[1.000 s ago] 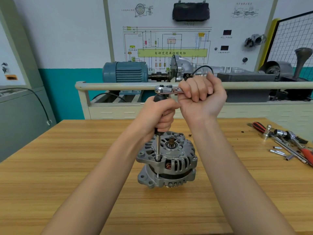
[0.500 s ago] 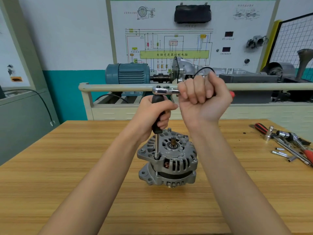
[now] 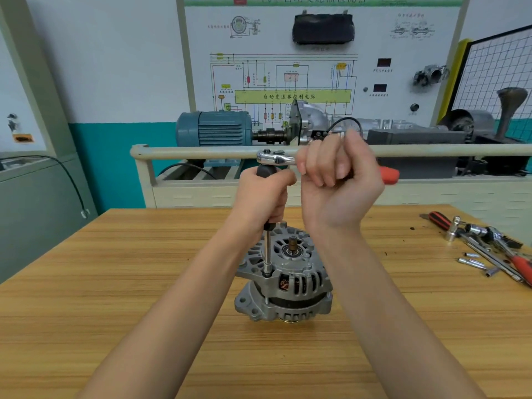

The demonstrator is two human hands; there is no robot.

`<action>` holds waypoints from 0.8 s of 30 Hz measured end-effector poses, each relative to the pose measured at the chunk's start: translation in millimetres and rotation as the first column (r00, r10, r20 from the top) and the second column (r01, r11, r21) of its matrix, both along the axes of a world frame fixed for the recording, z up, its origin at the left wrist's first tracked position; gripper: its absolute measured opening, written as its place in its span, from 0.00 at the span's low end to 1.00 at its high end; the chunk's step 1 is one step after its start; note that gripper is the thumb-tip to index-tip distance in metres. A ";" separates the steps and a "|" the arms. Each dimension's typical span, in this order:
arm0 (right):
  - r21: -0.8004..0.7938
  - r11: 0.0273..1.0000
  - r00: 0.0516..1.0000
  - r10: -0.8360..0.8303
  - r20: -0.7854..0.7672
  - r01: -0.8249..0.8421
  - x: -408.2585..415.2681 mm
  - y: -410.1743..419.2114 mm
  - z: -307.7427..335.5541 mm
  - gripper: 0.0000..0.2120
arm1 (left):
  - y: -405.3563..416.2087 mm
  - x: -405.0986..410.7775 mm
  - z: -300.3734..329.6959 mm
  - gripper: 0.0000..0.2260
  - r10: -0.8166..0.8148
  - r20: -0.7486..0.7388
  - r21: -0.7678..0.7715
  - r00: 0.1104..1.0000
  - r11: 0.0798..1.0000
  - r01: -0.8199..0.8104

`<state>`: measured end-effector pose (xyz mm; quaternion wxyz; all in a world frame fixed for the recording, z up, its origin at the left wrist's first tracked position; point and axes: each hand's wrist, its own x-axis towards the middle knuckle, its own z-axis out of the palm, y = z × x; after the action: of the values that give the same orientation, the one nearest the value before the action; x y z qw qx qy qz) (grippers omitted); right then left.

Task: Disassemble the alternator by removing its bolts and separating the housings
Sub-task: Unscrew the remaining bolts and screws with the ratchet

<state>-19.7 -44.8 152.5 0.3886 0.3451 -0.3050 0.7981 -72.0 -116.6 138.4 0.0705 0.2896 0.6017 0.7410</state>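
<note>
grip check: left hand [image 3: 263, 197] clamps the extension bar [image 3: 268, 249]; right hand [image 3: 339, 180] wraps the ratchet handle [image 3: 276, 157]. alternator [image 3: 285, 275] stands unclamped on the table [image 3: 115, 283], apparently heavy rigid casting; hold its solid body, not the slotted vents.

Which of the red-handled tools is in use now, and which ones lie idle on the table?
The ratchet with the red grip, held by the right hand, is in use. The other red-handled tools lie idle at the table's right edge.
</note>
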 end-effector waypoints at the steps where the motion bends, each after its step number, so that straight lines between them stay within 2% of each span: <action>1: 0.056 0.990 0.990 -0.128 -0.059 0.132 1.8 -7.7 -3.6 0.20 | 2.1 1.4 -0.8 0.20 0.059 0.001 0.013 0.998 0.998 -0.059; 3: 0.124 0.937 0.941 -0.311 -0.136 0.327 4.0 -20.2 -7.7 0.17 | 5.1 3.4 -3.0 0.19 0.159 -0.020 0.036 0.987 0.987 -0.158; 4: 0.141 0.921 0.927 -0.345 -0.146 0.364 4.5 -23.2 -7.9 0.17 | 5.3 3.7 -4.1 0.19 0.182 -0.034 0.043 0.983 0.983 -0.180; 6: 0.141 0.939 0.945 -0.296 -0.142 0.315 3.9 -19.2 -5.7 0.18 | 2.8 3.4 -5.1 0.19 0.128 -0.047 0.044 0.991 0.991 -0.126; 8: 0.114 0.984 0.988 -0.128 -0.090 0.138 2.8 -6.5 0.5 0.21 | -3.4 0.2 -3.6 0.18 0.001 -0.053 0.025 0.999 1.000 0.001; 10: 0.008 0.991 0.990 0.133 0.046 -0.133 -1.8 10.4 7.6 0.25 | -10.5 -5.0 -1.3 0.17 -0.149 -0.060 0.006 0.987 0.989 0.149; 11: -0.093 0.957 0.953 0.283 0.111 -0.273 -6.4 18.5 10.0 0.25 | -12.9 -6.9 0.0 0.16 -0.227 -0.060 -0.014 0.972 0.974 0.226; 13: -0.301 0.829 0.831 0.532 0.162 -0.472 -16.5 30.3 12.7 0.23 | -15.0 -8.1 1.8 0.14 -0.354 -0.053 -0.069 0.934 0.934 0.350; 15: -0.414 0.725 0.749 0.648 0.140 -0.550 -24.6 35.7 14.0 0.22 | -13.6 -7.2 2.0 0.16 -0.430 -0.027 -0.078 0.903 0.901 0.427; 16: -0.434 0.708 0.739 0.661 0.129 -0.558 -26.5 36.1 14.1 0.22 | -12.7 -6.5 1.8 0.17 -0.454 -0.006 -0.060 0.891 0.889 0.453; 19: -0.406 0.779 0.813 0.567 0.132 -0.478 -21.7 30.4 12.6 0.22 | -10.6 -5.0 1.0 0.23 -0.405 0.030 -0.036 0.914 0.913 0.406; 21: -0.312 0.874 0.897 0.425 0.119 -0.372 -12.7 23.9 8.3 0.22 | -7.5 -1.7 0.0 0.24 -0.258 0.021 -0.036 0.966 0.965 0.259; 24: -0.054 0.991 0.992 0.124 0.034 -0.122 0.5 6.2 -1.8 0.22 | 0.2 3.4 -2.6 0.21 0.044 0.004 0.008 0.999 0.999 -0.044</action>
<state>-19.2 -38.6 150.7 0.3416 0.3384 -0.2694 0.8344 -68.6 -116.4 135.8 0.0541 0.2755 0.6047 0.7454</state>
